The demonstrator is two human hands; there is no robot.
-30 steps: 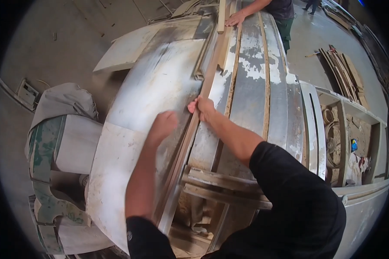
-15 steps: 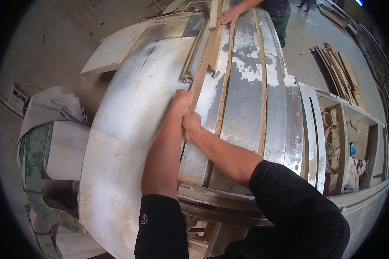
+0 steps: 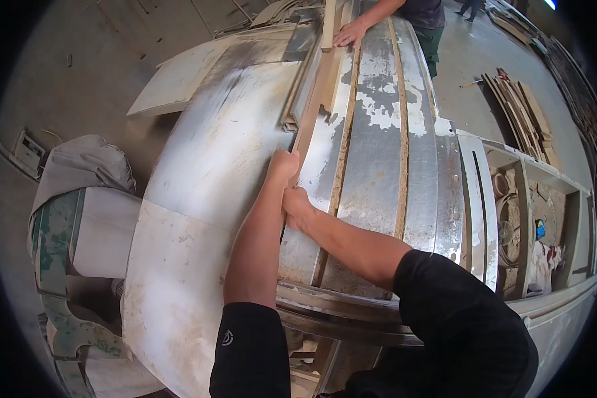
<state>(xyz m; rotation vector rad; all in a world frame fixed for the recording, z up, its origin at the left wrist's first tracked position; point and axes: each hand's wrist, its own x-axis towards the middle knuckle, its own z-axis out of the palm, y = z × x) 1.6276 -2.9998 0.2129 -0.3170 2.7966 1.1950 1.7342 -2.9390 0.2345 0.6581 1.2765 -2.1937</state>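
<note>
A long, narrow wooden board lies lengthwise on a worn metal machine table. My left hand is closed around its near end. Just nearer to me and slightly right, my right hand is closed at the same end; its fingers are partly hidden. Along the board's left side runs a pale, straight guide rail with a hollow profiled end. At the far end, another person's hand rests spread out beside a light wooden strip.
Grooves run along the table. To its left is a smooth pale panel. A cloth-draped green machine stands further left. Wooden planks lie on the floor at right. An open frame holds a blue object.
Both my hands have moved a little toward me with the near end of the board. The other person's hand has also shifted slightly nearer.
</note>
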